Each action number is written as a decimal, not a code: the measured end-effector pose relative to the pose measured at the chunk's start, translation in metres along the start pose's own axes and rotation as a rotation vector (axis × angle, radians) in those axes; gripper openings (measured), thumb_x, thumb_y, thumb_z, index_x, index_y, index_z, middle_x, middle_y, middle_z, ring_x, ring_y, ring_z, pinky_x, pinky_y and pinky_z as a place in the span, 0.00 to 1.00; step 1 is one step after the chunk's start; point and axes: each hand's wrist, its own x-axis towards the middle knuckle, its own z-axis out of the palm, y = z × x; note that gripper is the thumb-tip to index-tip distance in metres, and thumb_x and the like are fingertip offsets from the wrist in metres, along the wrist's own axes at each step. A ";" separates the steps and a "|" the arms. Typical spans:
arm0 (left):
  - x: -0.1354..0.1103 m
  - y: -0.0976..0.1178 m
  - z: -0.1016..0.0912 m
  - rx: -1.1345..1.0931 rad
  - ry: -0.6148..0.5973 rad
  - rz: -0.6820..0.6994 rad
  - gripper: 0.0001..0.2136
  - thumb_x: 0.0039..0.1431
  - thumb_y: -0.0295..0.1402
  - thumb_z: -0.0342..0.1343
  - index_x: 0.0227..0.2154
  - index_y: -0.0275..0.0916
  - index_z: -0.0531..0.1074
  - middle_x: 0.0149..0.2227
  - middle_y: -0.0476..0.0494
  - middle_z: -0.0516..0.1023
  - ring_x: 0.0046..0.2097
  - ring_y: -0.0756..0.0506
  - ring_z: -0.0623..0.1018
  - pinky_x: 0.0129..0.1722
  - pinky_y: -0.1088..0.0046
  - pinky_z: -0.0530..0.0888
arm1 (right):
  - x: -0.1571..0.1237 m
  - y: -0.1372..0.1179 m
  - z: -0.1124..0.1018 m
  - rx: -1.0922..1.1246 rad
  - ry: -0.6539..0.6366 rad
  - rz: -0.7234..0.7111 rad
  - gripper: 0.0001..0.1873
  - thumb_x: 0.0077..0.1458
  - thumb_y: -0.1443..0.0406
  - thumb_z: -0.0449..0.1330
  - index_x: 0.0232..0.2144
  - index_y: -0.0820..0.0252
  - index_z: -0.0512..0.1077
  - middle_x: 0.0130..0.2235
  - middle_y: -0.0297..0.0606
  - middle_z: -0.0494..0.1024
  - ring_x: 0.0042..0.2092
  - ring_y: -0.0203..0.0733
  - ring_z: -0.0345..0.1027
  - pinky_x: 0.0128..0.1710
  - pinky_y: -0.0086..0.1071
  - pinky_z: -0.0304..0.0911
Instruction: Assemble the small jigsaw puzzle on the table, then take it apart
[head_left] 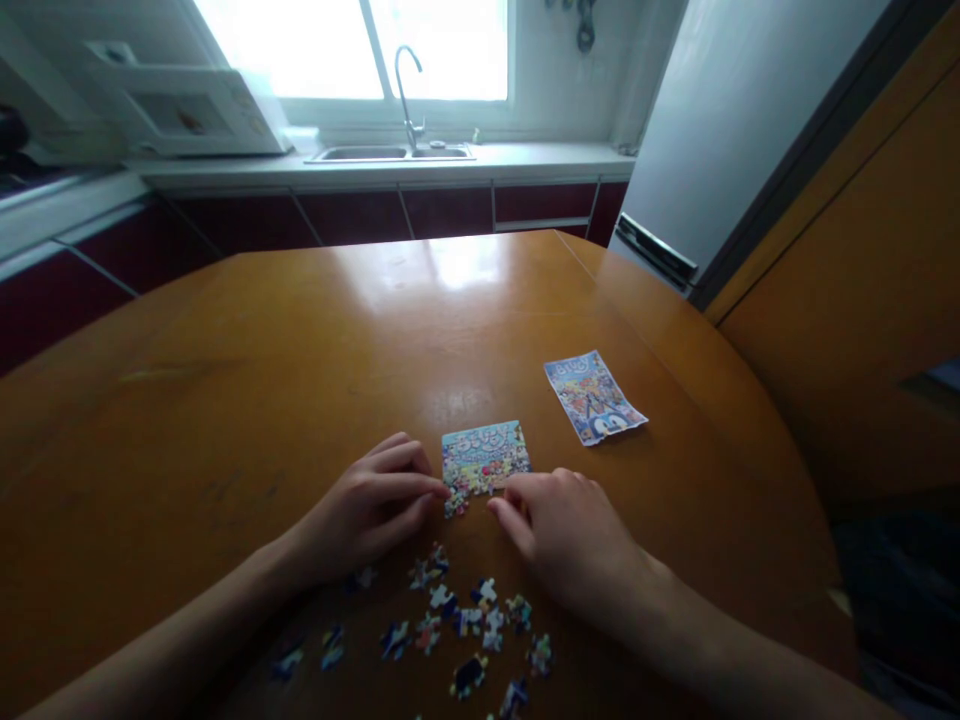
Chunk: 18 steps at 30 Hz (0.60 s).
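A small, partly assembled colourful jigsaw puzzle (pixel 485 455) lies on the wooden table (pixel 300 380). My left hand (pixel 367 505) rests to its left, fingers stretched toward the puzzle's lower left edge, fingertips touching a piece there. My right hand (pixel 559 530) lies just below and right of the puzzle, fingers curled, fingertips pressing near its lower edge; what they pinch is hidden. Several loose puzzle pieces (pixel 465 625) are scattered on the table between my forearms. A printed picture card (pixel 594 396) showing the same kind of artwork lies to the upper right.
Beyond the table runs a kitchen counter with a sink and tap (pixel 409 120) under a bright window. A microwave (pixel 187 110) stands at the left. A grey fridge (pixel 720 130) and an orange cabinet wall (pixel 862 260) stand at the right.
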 end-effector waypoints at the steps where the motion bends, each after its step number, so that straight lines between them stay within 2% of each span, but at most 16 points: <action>1: 0.000 0.000 0.000 -0.001 -0.001 0.001 0.10 0.63 0.26 0.54 0.39 0.43 0.79 0.32 0.44 0.73 0.36 0.46 0.70 0.35 0.70 0.70 | 0.001 0.001 -0.001 0.010 0.005 0.002 0.17 0.62 0.59 0.57 0.22 0.56 0.72 0.25 0.36 0.79 0.26 0.38 0.67 0.26 0.33 0.41; 11: 0.000 0.003 0.001 -0.034 0.003 -0.018 0.10 0.63 0.26 0.54 0.39 0.41 0.80 0.32 0.44 0.73 0.37 0.46 0.70 0.37 0.69 0.70 | 0.012 0.018 -0.025 0.128 0.133 0.146 0.22 0.62 0.59 0.54 0.17 0.58 0.64 0.20 0.34 0.69 0.23 0.35 0.58 0.25 0.34 0.43; 18: 0.000 0.003 0.003 -0.026 0.003 0.034 0.10 0.62 0.25 0.54 0.38 0.40 0.81 0.32 0.44 0.73 0.36 0.46 0.69 0.36 0.69 0.69 | 0.018 0.031 -0.025 0.251 0.231 0.083 0.23 0.63 0.57 0.54 0.18 0.58 0.62 0.20 0.32 0.67 0.24 0.36 0.57 0.26 0.33 0.46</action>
